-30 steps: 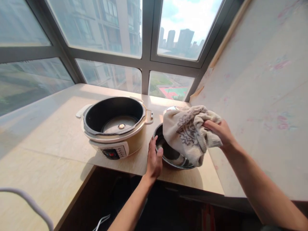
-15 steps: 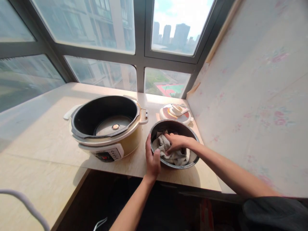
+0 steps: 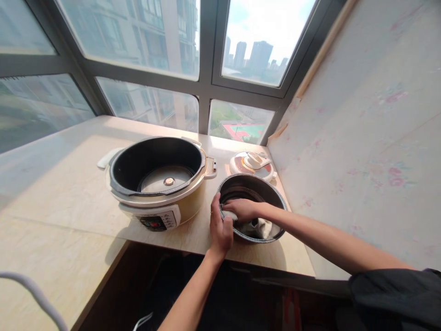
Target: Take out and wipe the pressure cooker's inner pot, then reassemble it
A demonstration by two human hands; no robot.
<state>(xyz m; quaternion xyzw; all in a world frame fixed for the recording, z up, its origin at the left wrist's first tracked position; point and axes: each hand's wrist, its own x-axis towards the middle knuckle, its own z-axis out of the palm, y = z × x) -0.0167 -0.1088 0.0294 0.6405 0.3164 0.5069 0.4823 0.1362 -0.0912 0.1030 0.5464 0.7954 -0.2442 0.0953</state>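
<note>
A round metal inner pot point(image 3: 255, 186) stands on the beige counter near its front edge. My left hand point(image 3: 219, 227) grips the pot's near-left rim, fingers curled over it. My right hand point(image 3: 243, 209) is inside the pot, pressed down on a cream patterned towel point(image 3: 259, 227) bunched against the near wall. Left of the pot sits the open cream electric cooker body point(image 3: 159, 179) with a dark cavity and a control panel on its front.
The cooker's lid point(image 3: 252, 164) lies behind the pot by the right wall. Large windows run along the back. The counter point(image 3: 62, 184) turns in an L round a dark gap below me. A white cable point(image 3: 37, 294) curves at the lower left.
My right hand brought the towel down from above the pot into it, then slid it toward the near-left wall. My left hand stayed on the rim.
</note>
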